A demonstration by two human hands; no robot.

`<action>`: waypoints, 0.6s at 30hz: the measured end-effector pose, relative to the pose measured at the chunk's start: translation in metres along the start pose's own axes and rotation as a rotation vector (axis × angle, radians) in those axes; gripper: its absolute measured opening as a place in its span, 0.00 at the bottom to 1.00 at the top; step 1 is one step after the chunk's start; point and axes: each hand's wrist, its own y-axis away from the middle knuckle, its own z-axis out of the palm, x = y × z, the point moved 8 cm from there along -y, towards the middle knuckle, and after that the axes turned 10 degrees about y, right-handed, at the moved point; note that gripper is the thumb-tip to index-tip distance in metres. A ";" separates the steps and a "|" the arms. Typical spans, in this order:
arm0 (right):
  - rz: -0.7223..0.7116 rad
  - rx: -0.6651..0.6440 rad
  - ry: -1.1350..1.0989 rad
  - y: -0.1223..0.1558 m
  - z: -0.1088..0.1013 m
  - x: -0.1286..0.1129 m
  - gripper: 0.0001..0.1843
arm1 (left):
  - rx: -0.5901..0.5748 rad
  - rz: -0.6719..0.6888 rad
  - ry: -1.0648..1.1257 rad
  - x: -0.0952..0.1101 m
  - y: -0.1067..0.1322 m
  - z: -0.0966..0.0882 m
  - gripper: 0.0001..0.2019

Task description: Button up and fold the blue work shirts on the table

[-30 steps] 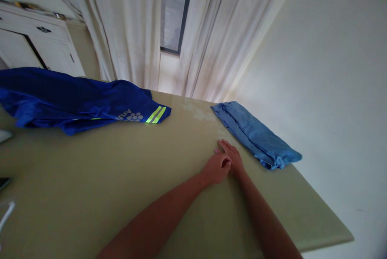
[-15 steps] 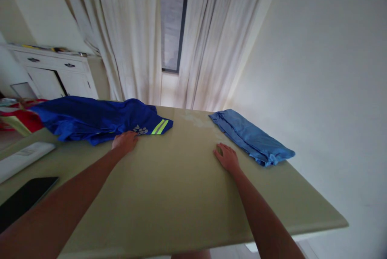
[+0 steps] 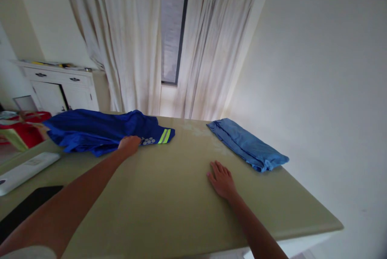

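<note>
A dark blue garment [image 3: 90,130] with neon yellow stripes lies crumpled at the far left of the olive table [image 3: 169,206]. My left hand [image 3: 129,145] rests on its near edge beside the printed logo, fingers curled over the cloth. My right hand [image 3: 221,179] lies flat on the bare tabletop with fingers spread, holding nothing. A folded light blue garment [image 3: 246,144] sits at the far right of the table, a short way beyond my right hand.
A white slab-like device [image 3: 26,170] and a black tablet [image 3: 27,208] lie at the table's left end. Red items [image 3: 21,130] sit beyond it. White drawers [image 3: 57,87] stand at the back left, curtains [image 3: 133,41] behind, a wall on the right.
My left hand left my right hand and reached across to the dark blue garment, where it now rests. My right hand slid back toward me. The view tilted upward.
</note>
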 end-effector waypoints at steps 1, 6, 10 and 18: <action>0.002 0.004 -0.009 -0.001 -0.002 0.000 0.33 | -0.012 0.044 -0.025 0.019 0.004 -0.001 0.12; 0.013 0.016 -0.051 -0.004 -0.007 0.002 0.32 | -0.258 0.612 0.170 0.157 0.083 0.011 0.16; -0.006 0.002 -0.075 0.002 -0.009 0.001 0.31 | -0.149 0.662 0.197 0.181 0.117 0.000 0.32; 0.038 0.061 -0.132 0.005 -0.019 0.002 0.25 | 0.073 0.130 -0.020 0.070 0.076 -0.027 0.15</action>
